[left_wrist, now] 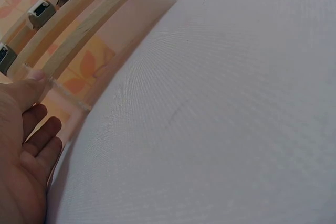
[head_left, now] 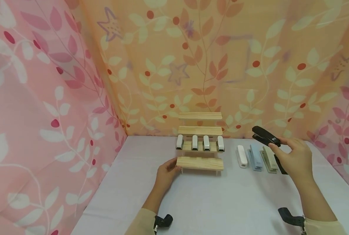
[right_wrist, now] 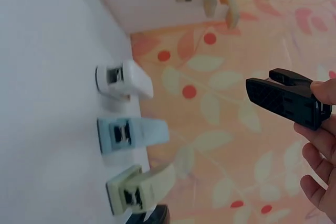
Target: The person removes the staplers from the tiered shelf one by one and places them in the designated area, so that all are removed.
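Raised over the right side of the table, my right hand (head_left: 299,158) pinches a black stapler (head_left: 266,135) between thumb and fingers. In the right wrist view this stapler (right_wrist: 283,98) is tilted, its end toward the rack. My left hand (head_left: 166,173) holds the left end of a tiered wooden rack (head_left: 200,163), thumb on the lowest board's corner (left_wrist: 55,69); the index finger is hidden there. Several white staplers (head_left: 195,142) stand spaced along the second tier from the bottom. The upper two boards (head_left: 200,130) carry nothing.
Right of the rack, a white stapler (head_left: 242,156), a blue stapler (head_left: 255,158) and a pale green stapler (head_left: 269,160) stand in a row. Another black stapler (head_left: 281,164) is partly behind my right hand. Patterned cloth (head_left: 162,81) hangs behind the white table (head_left: 209,202).
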`<state>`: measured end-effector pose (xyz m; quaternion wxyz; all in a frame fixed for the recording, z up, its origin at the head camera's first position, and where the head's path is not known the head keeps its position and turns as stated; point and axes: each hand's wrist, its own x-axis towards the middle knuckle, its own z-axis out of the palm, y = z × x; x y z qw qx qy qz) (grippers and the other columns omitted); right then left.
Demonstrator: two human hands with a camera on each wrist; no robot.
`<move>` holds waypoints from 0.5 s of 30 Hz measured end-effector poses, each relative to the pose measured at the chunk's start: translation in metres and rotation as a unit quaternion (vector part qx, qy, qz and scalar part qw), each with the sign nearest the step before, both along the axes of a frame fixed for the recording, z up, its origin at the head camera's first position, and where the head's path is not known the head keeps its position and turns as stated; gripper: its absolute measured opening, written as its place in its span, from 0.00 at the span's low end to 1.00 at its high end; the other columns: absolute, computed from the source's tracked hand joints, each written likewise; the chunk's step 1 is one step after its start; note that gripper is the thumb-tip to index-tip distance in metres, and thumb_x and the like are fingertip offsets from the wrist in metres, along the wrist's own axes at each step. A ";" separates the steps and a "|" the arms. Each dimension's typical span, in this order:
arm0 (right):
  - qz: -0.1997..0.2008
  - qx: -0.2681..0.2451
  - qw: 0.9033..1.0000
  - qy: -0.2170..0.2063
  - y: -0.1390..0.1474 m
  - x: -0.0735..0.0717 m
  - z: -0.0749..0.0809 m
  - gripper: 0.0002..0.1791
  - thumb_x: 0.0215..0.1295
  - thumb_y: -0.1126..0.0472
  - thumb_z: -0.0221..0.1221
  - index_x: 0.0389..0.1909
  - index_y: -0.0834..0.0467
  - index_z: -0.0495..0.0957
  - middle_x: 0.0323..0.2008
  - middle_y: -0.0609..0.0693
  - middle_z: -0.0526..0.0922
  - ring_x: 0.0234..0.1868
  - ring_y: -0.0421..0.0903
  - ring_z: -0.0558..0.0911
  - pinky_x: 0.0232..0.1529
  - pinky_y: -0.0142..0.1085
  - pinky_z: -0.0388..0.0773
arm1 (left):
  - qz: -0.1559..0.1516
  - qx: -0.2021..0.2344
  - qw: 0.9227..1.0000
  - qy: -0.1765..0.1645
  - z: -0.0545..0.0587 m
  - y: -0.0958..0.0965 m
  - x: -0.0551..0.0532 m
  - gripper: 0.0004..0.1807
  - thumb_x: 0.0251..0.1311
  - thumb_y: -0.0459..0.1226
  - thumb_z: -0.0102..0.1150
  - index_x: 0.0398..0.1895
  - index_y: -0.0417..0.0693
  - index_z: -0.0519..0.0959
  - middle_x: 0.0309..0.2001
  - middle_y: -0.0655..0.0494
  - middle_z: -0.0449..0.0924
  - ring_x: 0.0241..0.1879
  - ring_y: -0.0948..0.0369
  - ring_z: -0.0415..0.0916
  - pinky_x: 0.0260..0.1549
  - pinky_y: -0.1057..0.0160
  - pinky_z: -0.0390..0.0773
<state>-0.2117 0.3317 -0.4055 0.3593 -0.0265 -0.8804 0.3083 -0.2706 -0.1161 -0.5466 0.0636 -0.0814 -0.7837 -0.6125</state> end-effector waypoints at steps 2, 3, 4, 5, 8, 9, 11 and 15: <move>-0.010 -0.005 1.000 -0.004 0.008 0.002 -0.005 0.24 0.62 0.57 0.72 0.55 0.66 0.83 0.49 0.66 0.84 0.54 0.61 0.75 0.47 0.44 0.65 | -0.002 0.002 1.000 0.001 0.000 0.000 0.000 0.30 0.59 0.46 0.73 0.65 0.51 0.79 0.63 0.55 0.82 0.61 0.57 0.79 0.60 0.64 0.80; -0.014 -0.009 1.000 -0.004 0.011 0.003 -0.007 0.24 0.62 0.58 0.72 0.55 0.66 0.83 0.49 0.65 0.84 0.54 0.59 0.74 0.48 0.40 0.64 | -0.002 0.001 1.000 0.000 0.000 0.000 -0.001 0.30 0.59 0.47 0.73 0.65 0.51 0.79 0.63 0.55 0.81 0.61 0.58 0.79 0.59 0.64 0.80; -0.019 -0.014 1.000 -0.004 0.014 0.004 -0.009 0.24 0.62 0.58 0.73 0.55 0.66 0.84 0.49 0.64 0.84 0.53 0.58 0.73 0.47 0.35 0.63 | -0.002 0.001 1.000 -0.002 0.000 0.000 -0.001 0.30 0.59 0.47 0.73 0.65 0.52 0.79 0.63 0.55 0.81 0.61 0.58 0.79 0.60 0.64 0.80; -0.022 -0.017 1.000 -0.003 0.017 0.005 -0.011 0.23 0.62 0.58 0.73 0.55 0.66 0.84 0.49 0.64 0.84 0.53 0.57 0.73 0.46 0.32 0.61 | -0.002 0.001 1.000 -0.003 0.001 0.000 -0.001 0.30 0.59 0.47 0.73 0.65 0.52 0.79 0.63 0.55 0.81 0.61 0.58 0.79 0.60 0.64 0.80; -0.027 -0.025 0.999 -0.004 0.024 0.005 -0.016 0.23 0.61 0.59 0.73 0.54 0.66 0.84 0.49 0.65 0.84 0.54 0.59 0.74 0.46 0.32 0.61 | 0.001 0.001 1.000 -0.006 0.001 0.000 -0.001 0.30 0.59 0.47 0.74 0.65 0.53 0.80 0.63 0.55 0.81 0.62 0.58 0.79 0.60 0.64 0.80; -0.028 -0.027 0.999 -0.009 0.027 0.005 -0.017 0.23 0.62 0.59 0.72 0.55 0.66 0.84 0.49 0.66 0.83 0.54 0.61 0.74 0.48 0.35 0.63 | 0.003 -0.001 1.000 -0.007 0.002 0.000 -0.001 0.30 0.59 0.47 0.74 0.65 0.53 0.80 0.63 0.56 0.81 0.62 0.58 0.79 0.60 0.63 0.80; -0.034 -0.029 0.999 -0.029 0.032 0.004 -0.019 0.24 0.65 0.56 0.71 0.56 0.66 0.83 0.51 0.68 0.82 0.56 0.65 0.74 0.49 0.45 0.65 | 0.004 0.001 1.000 -0.007 0.002 0.000 -0.001 0.30 0.58 0.46 0.74 0.64 0.53 0.80 0.63 0.55 0.81 0.62 0.57 0.79 0.60 0.63 0.80; -0.048 -0.044 0.996 -0.054 0.043 0.003 -0.024 0.25 0.66 0.54 0.69 0.58 0.65 0.82 0.55 0.69 0.82 0.58 0.68 0.73 0.51 0.56 0.65 | 0.003 0.007 1.000 -0.006 0.001 0.000 -0.001 0.30 0.58 0.46 0.74 0.64 0.51 0.80 0.63 0.54 0.81 0.62 0.56 0.79 0.60 0.63 0.80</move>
